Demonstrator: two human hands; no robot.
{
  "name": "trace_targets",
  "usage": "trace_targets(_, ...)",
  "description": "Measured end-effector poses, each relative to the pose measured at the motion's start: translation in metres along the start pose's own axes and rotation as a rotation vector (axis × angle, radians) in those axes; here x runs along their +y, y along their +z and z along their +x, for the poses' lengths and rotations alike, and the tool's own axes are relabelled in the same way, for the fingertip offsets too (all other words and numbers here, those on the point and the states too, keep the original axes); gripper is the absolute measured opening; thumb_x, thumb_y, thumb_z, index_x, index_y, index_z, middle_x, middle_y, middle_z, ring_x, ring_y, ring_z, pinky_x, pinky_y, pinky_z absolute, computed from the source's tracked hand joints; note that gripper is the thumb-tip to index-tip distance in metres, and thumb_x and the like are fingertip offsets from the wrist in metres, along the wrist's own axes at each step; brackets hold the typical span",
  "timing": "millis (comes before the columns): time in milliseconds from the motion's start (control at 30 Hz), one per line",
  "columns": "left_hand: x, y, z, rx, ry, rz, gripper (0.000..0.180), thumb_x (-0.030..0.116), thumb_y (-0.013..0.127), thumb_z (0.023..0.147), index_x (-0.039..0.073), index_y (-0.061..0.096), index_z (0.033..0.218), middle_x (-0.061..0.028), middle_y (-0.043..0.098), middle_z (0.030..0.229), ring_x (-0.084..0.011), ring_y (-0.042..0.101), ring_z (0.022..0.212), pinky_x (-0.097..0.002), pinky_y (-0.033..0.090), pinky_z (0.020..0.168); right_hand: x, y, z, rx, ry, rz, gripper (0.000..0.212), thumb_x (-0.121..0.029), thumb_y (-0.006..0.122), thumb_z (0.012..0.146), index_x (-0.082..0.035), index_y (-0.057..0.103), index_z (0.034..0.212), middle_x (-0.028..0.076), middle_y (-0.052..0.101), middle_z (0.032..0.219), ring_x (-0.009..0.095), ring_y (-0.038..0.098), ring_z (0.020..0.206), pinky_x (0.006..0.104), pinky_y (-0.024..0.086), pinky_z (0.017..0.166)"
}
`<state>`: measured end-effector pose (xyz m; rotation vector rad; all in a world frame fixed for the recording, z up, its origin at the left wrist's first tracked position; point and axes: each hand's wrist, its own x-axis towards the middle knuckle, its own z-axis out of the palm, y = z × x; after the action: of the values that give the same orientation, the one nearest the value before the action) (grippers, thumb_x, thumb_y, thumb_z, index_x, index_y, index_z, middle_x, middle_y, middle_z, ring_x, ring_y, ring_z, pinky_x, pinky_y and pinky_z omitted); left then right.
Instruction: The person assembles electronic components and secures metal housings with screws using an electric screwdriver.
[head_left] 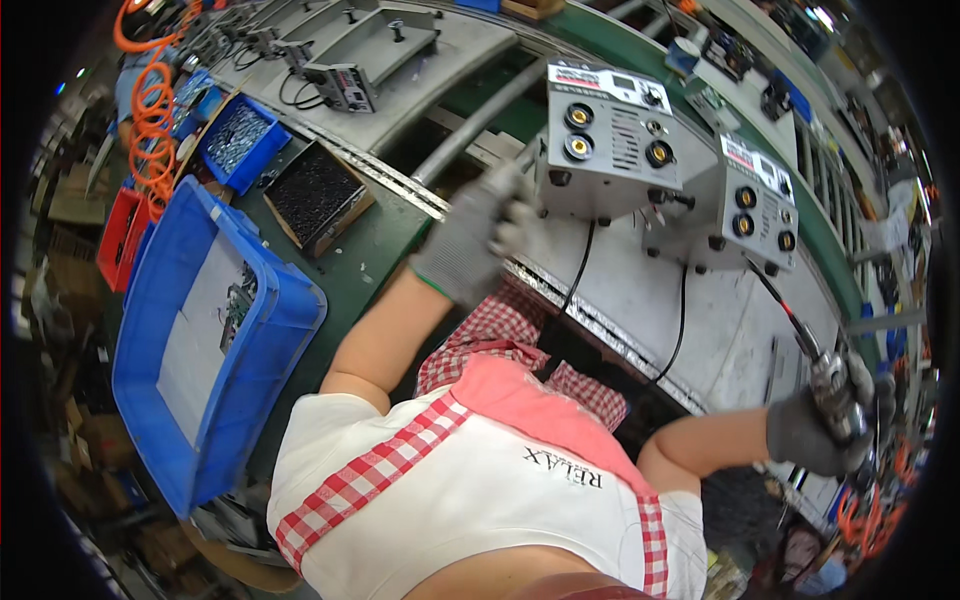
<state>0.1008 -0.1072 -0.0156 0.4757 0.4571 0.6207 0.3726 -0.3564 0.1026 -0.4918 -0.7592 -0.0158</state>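
Observation:
My left hand (475,235), in a grey glove, is raised beside the left side of the nearer grey welding machine (610,150). Its fingers are curled and slightly blurred, and anything small between them is hidden. Round sockets with brass centres sit on that machine's front panel. A second, similar welding machine (755,205) stands just to the right. Gripped in my gloved right hand (815,435) is a silver air screwdriver (836,385), tilted up to the left. Its slim front end comes close to the lower edge of the second machine.
At left stand a large blue tub (180,400), a blue bin of silver screws (240,140) and a box of black screws (315,195). An orange coiled hose (155,130) hangs there. Black cables (585,265) trail off the workbench (620,290). Open metal chassis (345,85) lie farther back.

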Motion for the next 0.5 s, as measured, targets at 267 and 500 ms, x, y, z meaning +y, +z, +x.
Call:
trace_targets(267, -0.049, 0.057, 0.003, -0.226, -0.079, -0.031, 0.024, 0.027, 0.044, 0.100, 0.005, 0.055, 0.102, 0.0023, 0.055, 0.078, -0.0018, 0.029, 0.047, -0.0154, 0.026, 0.041, 0.065, 0.063, -0.050, -0.143, 0.204, 0.210, 0.047, -0.040, 0.051, 0.085, -0.007, 0.053, 0.118, 0.008, 0.052, 0.087, 0.015, 0.046, 0.057, 0.0353, 0.040, 0.044)
trace_targets(500, -0.051, 0.047, 0.003, -0.115, -0.085, -0.123, 0.023, 0.024, 0.044, 0.100, 0.004, 0.052, 0.105, 0.0004, 0.054, 0.079, -0.0022, 0.030, 0.047, -0.0153, 0.028, 0.042, 0.081, 0.066, -0.064, -0.356, 0.112, 0.200, 0.045, -0.032, 0.047, 0.089, -0.006, 0.052, 0.125, 0.014, 0.055, 0.096, 0.016, 0.051, 0.059, 0.0345, 0.043, 0.051)
